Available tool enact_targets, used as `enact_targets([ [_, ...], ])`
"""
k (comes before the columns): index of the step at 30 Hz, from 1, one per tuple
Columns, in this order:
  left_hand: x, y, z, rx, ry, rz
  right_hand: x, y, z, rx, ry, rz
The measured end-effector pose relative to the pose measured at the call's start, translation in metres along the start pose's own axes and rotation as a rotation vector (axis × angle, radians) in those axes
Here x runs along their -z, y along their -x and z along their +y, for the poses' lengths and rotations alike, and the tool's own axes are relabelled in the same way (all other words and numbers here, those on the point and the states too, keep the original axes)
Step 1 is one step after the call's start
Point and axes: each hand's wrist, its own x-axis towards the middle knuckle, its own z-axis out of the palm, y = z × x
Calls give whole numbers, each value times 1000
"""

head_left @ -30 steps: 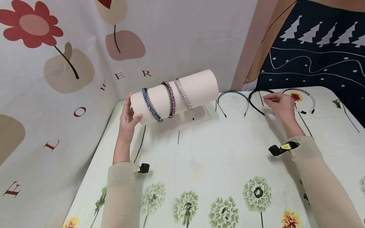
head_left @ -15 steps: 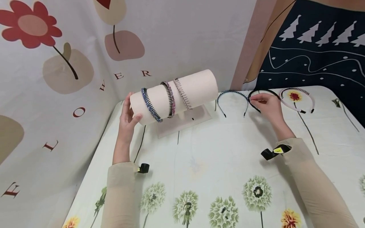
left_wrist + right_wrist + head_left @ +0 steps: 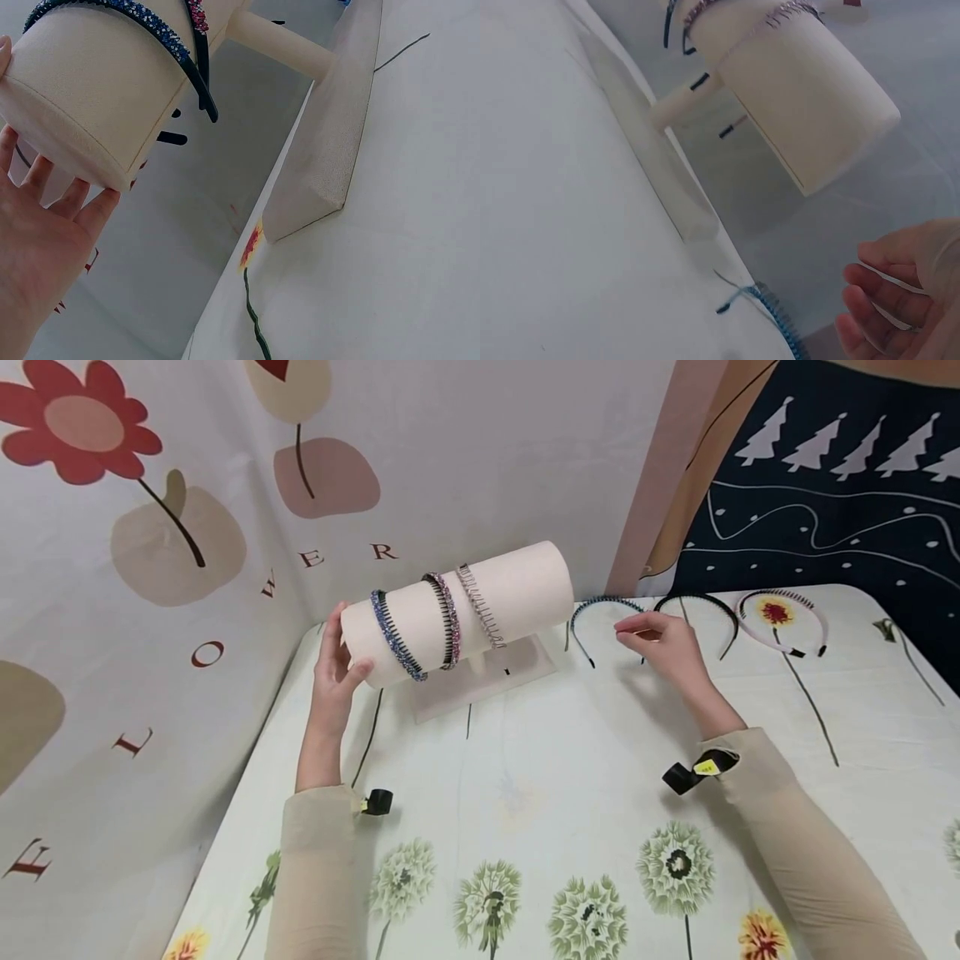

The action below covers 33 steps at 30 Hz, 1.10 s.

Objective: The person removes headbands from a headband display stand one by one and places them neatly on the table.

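My left hand (image 3: 332, 685) grips the left end of a cream padded roll on a headband display stand (image 3: 528, 587), thumb in front and fingers behind. Around the roll sit a blue glittery headband (image 3: 395, 641), a pink-and-purple glittery headband (image 3: 453, 628) and a pale pink toothed headband (image 3: 481, 608). Past the stand's right end, my right hand (image 3: 670, 653) hovers with loosely bent fingers, nothing between them. In the head view it partly covers a blue toothed headband (image 3: 600, 601) on the table. In the right wrist view this blue headband (image 3: 774, 307) lies apart from the fingers.
A black headband (image 3: 712, 600) and a pink toothed headband (image 3: 814, 612) lie at the table's back right. The stand's flat base (image 3: 450, 699) rests on the flowered tablecloth (image 3: 570, 777). A printed curtain (image 3: 480, 460) hangs close behind.
My right hand has travelled left, from between the pink and black headbands, past the black one, to the blue one. My left hand keeps its grip on the stand's end.
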Motion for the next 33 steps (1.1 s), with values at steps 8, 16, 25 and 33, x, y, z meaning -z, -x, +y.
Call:
enact_targets([
  [8, 1, 0, -2, 0, -1, 2, -21, 3, -15, 79, -43, -73],
  [16, 1, 0, -2, -2, 0, 3, -44, 6, -29, 127, -135, -222],
  [25, 1, 0, -2, -9, 9, 1, -75, 10, -45, 174, -336, -366],
  [33, 0, 0, -3, -2, -2, 4, -100, 16, -51, 250, -497, -551],
])
